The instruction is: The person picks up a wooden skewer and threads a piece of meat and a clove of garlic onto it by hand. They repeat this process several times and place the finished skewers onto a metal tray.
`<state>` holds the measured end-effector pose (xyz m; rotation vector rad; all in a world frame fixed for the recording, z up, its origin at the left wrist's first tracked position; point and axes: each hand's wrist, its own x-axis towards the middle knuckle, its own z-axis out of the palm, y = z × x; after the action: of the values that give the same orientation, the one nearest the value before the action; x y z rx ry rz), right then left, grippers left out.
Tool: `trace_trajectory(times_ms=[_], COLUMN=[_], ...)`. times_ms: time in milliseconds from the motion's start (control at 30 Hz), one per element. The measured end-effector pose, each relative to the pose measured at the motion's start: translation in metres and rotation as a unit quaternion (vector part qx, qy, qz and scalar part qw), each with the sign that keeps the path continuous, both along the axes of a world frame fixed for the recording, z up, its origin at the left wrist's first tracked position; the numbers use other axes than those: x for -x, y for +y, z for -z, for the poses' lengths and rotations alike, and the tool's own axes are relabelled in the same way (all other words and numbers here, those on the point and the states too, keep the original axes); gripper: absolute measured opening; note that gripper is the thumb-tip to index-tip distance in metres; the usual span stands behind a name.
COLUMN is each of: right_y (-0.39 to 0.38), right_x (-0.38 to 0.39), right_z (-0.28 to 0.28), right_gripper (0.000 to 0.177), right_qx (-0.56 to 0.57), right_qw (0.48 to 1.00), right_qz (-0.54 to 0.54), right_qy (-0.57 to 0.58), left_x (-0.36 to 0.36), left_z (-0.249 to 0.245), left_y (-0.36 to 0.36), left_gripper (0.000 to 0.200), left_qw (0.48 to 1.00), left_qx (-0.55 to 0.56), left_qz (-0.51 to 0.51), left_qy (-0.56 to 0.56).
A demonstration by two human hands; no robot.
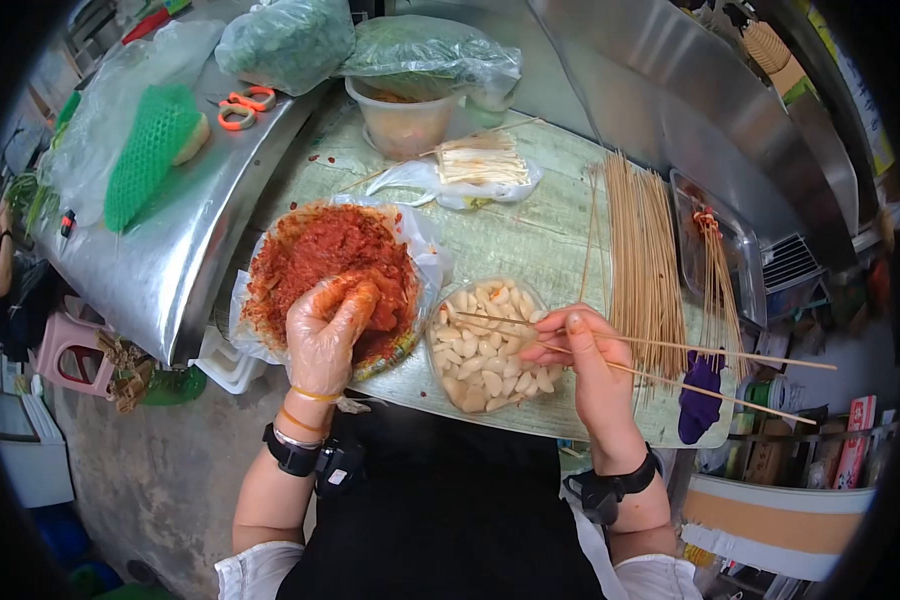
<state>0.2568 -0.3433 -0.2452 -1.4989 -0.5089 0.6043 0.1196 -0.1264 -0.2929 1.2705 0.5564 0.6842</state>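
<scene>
My left hand (332, 325), in a clear plastic glove stained red, is over a lined bowl of red chili-coated food (315, 245). Its fingers are curled together against the red mass, and what they pinch is hidden. Two bamboo skewers (730, 350) lie in my bare right hand (590, 365), closed around them. Their tips point left, above a clear container of peeled garlic cloves (490, 350). The skewers' long ends stick out to the right, past the table edge.
Many bamboo skewers (645, 260) are laid out on the table's right, beside a metal tray (705, 215) with several loaded skewers (710, 250). Enoki mushrooms (482, 160) lie on plastic near a tub (402, 125). Orange-handled scissors (243, 107) rest on the steel surface (185, 250) at left.
</scene>
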Motion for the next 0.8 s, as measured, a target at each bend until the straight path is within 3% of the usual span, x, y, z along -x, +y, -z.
trace_trajectory(times_ms=[267,433,567,667,800], right_y=[-0.023,-0.028,-0.015,-0.006,0.001], right_x=[-0.017,-0.018,-0.008,0.000,0.007], right_z=[0.009,-0.002,-0.022,-0.033,-0.039], right_gripper=[0.035,0.036,0.035,0.034,0.032], right_qx=[-0.080,-0.105,-0.126,-0.120,-0.082], right_qw=[0.990,0.987,0.990,0.991,0.986], right_qz=[0.039,0.023,-0.024,-0.062,-0.113], right_qy=[0.109,0.117,0.052,-0.008,-0.088], left_x=[0.000,0.003,0.005,0.007,0.011], left_z=[0.000,-0.017,-0.021,-0.024,-0.026], left_y=[-0.001,-0.003,-0.007,-0.009,-0.011], left_gripper=[0.017,0.024,0.031,0.033,0.030], left_qw=[1.000,0.994,0.974,0.965,0.971], left_qx=[-0.006,0.056,0.122,0.134,0.081], left_qz=[-0.007,0.091,0.182,0.220,0.223], left_qy=[-0.008,0.004,-0.063,-0.052,-0.021])
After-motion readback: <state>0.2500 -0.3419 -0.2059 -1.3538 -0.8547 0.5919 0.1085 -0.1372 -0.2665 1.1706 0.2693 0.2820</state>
